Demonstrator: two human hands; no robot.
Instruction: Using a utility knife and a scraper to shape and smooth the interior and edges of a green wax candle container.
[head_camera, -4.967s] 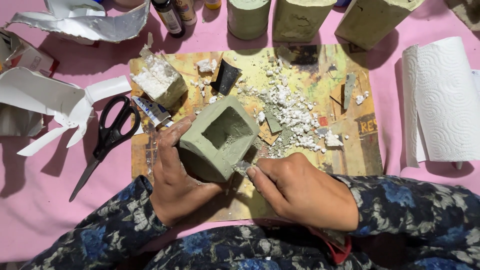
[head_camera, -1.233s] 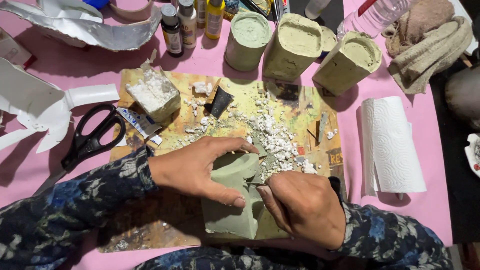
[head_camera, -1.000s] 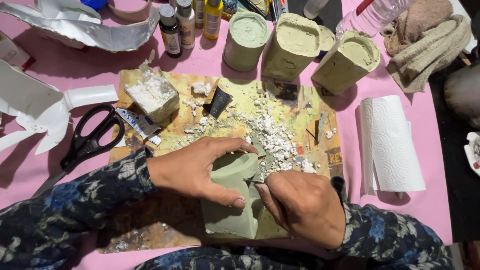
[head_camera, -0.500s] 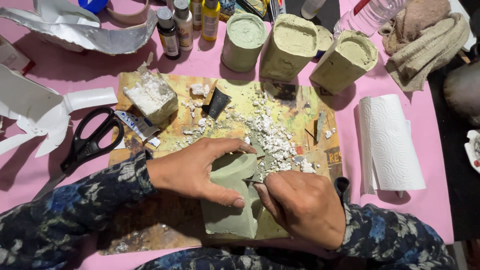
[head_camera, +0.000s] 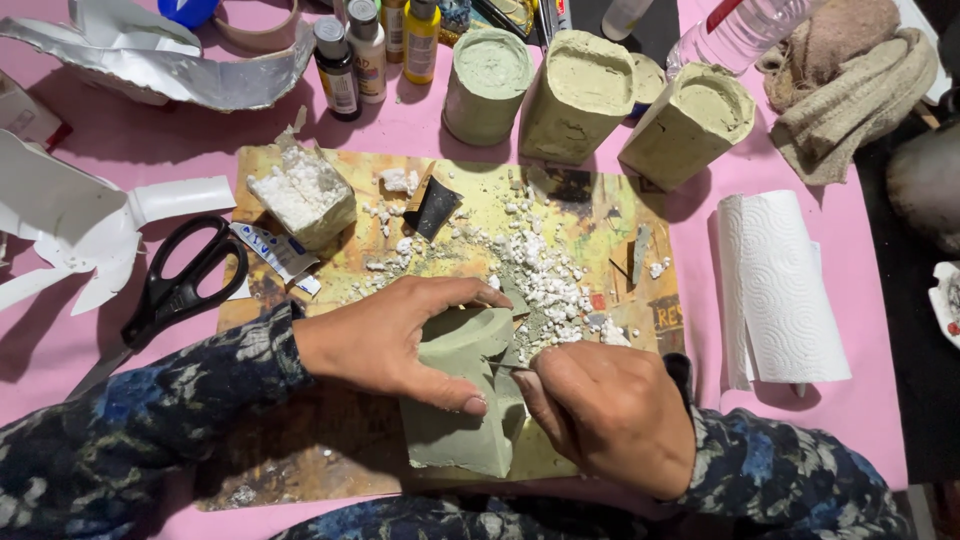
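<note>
From the head camera, the left hand (head_camera: 395, 335) grips a green clay block (head_camera: 455, 410) lying on a painted board (head_camera: 600, 215) on the pink table (head_camera: 860, 420). The right hand (head_camera: 605, 410) is closed around a thin tool (head_camera: 507, 367), tip against the block. White crumbs (head_camera: 540, 270) lie just beyond; scissors (head_camera: 175, 290) rest to the left.

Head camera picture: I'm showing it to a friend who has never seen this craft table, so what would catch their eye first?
Most likely the two hands at the bottom centre: the left hand grips a green block while the right hand works a thin tool against it. Above them, white crumbs lie scattered over the yellowish board, and three more green blocks stand along its far edge.
</note>
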